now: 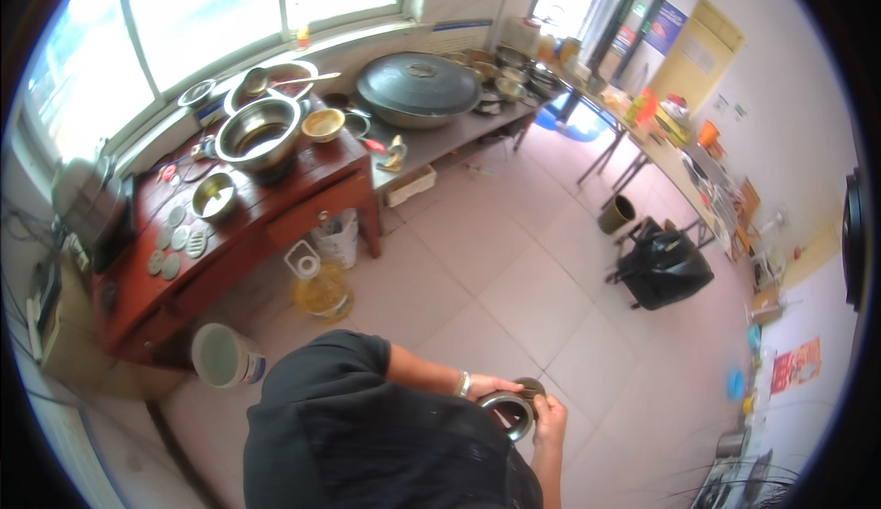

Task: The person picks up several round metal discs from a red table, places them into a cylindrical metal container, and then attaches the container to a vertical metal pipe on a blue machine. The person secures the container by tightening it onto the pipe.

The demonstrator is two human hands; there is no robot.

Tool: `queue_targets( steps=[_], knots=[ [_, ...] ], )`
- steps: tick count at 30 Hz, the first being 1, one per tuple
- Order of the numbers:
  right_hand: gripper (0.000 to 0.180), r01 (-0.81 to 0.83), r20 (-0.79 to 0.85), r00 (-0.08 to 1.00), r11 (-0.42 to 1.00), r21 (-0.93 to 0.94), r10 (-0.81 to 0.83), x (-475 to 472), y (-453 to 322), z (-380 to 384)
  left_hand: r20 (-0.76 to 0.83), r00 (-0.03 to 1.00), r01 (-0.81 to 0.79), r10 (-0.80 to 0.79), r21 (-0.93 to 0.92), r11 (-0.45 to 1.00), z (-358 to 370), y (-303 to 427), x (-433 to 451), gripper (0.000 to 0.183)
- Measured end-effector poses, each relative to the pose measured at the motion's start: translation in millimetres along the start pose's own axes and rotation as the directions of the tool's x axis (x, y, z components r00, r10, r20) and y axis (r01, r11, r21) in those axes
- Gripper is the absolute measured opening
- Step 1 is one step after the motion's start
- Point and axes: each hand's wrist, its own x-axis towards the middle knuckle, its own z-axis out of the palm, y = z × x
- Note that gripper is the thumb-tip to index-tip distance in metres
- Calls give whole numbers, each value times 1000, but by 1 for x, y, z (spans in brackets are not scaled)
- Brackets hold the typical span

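Note:
Close to my body, above the tiled floor, both hands are together around two round metal parts. My left hand (490,386), with a bracelet at the wrist, has its fingers over the top of a metal ring or open cylinder (526,429) and on a dark flat metal disc (528,385). My right hand (550,418) pinches the disc's near edge from the right, beside the ring. The disc overlaps or lies against the ring's far side; whether they touch I cannot tell. The fingers hide part of both.
Ahead left, a red wooden table (303,192) bears several metal discs (180,237), a small metal pot (214,196) and a large steel pot (258,134). Below stand a white bucket (224,357) and an oil jug (323,295). A black-covered stool (664,268) stands right.

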Motion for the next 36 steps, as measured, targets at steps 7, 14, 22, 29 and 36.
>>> queue_targets(
  steps=[7, 14, 22, 29, 36],
  knots=[
    [15, 172, -170, 976, 961, 219, -136, 19, -26, 10, -178, 979, -116, 98, -91, 989, -16, -12, -18, 51],
    [24, 183, -163, 973, 976, 117, -163, 21, -49, 15, 350, 880, -84, 321, -552, 830, -42, -1, -18, 60],
    [16, 327, -112, 931, 931, -165, -347, 5, -95, 61, -247, 915, -394, 318, -389, 833, -7, 57, -2, 62],
    [22, 506, 118, 584, 247, -827, -803, 1, -138, 82, 105, 875, -386, 472, -438, 812, 14, 93, 26, 62],
    [31, 425, 342, 388, -163, -891, -856, -1, -180, 92, 183, 838, -390, 514, -457, 799, 53, 118, 28, 63]
  ],
)
